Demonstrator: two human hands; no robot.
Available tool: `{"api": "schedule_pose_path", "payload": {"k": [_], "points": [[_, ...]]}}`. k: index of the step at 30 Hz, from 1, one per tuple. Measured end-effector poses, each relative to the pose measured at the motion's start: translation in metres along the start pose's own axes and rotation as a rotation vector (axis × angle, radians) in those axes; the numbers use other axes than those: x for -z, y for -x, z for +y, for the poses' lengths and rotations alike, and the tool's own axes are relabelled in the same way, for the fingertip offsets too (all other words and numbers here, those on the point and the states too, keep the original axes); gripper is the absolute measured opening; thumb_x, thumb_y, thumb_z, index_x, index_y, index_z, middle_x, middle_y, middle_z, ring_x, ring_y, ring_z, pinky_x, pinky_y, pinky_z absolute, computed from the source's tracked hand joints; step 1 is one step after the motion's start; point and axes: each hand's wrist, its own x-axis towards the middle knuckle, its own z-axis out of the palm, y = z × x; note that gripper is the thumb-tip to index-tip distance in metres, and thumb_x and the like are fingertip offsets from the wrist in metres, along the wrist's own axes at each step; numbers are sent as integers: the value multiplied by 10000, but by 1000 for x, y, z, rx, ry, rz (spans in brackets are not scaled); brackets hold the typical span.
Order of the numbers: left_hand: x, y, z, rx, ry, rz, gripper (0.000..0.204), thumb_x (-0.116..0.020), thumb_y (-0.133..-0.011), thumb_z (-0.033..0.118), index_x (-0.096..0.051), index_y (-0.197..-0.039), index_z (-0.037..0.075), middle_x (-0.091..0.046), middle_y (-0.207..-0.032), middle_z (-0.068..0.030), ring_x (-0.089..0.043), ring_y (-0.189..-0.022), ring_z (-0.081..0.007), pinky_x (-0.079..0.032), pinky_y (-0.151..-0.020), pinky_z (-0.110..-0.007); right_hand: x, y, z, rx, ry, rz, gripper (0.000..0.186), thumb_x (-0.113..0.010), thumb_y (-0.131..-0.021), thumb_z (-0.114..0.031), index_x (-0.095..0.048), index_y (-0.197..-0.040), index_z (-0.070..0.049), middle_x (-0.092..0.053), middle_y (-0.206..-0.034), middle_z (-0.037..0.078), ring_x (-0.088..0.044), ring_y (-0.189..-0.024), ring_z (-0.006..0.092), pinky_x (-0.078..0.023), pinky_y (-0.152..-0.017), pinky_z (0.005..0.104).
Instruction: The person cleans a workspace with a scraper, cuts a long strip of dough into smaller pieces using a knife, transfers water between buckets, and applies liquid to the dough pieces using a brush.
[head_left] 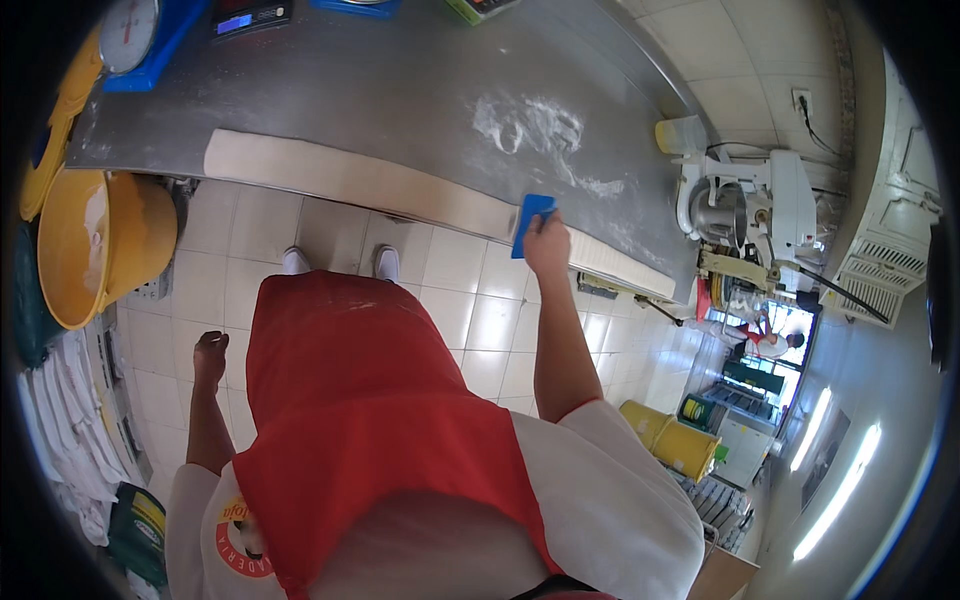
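Blue dough scraper sits clasped in my right grip; my left grip hangs, closure unclear. Dough strip along the counter's near edge looks soft, stretchy, best supported broadly underneath.

We see a bakery workroom: flour on the steel surface, a long dough strip along its edge, a dial scale, and, small at our right, what is probably a mixer.

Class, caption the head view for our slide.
Right-hand fingers hold a flat blue scraper across a long, pale dough strip on a grey metal table.
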Motion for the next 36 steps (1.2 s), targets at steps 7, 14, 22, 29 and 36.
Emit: {"api": "schedule_pose_path", "payload": {"k": [7, 14, 22, 29, 36], "points": [[10, -23, -23, -58, -6, -15, 360, -686, -946, 285, -695, -1172, 5, -692, -853, -104, -622, -748, -173, -498, -698, -340, 2, 2, -20, -32, -17, -39, 314, -565, -990, -257, -581, -1116, 30, -691, -936, 330, -677, -893, 512, -529, -805, 584], [32, -33, 39, -123, 30, -2, 394, -681, -956, 284, -673, -1237, 8, -705, -885, -110, -636, -792, -190, -512, -750, -354, 5, 14, -51, -30, -70, -37, 272, -554, -992, -242, -529, -1072, 17, -696, -957, 320, -685, -879, 502, -550, -803, 563], [35, -40, 23, -132, -39, -56, 404, -681, -950, 286, -673, -1236, 1, -742, -948, -135, -679, -835, -196, -522, -765, -343, 4, 14, -84, 9, -115, 14, 252, -552, -994, -221, -526, -1050, 23, -698, -932, 299, -686, -884, 496, -545, -792, 568], [38, -53, 8, -127, -6, -44, 389, -681, -947, 292, -680, -1180, -19, -722, -860, -136, -673, -752, -201, -525, -714, -347, 0, 20, -107, -27, -110, -48, 241, -548, -989, -209, -528, -1072, 16, -705, -935, 296, -692, -888, 486, -545, -809, 565], [51, -60, 17, -121, 15, -80, 367, -676, -953, 285, -685, -1173, -8, -694, -819, -110, -636, -730, -195, -505, -702, -351, -9, 20, -115, -10, -110, -36, 285, -546, -991, -230, -523, -1124, 21, -699, -972, 312, -687, -899, 497, -541, -811, 580]]}}
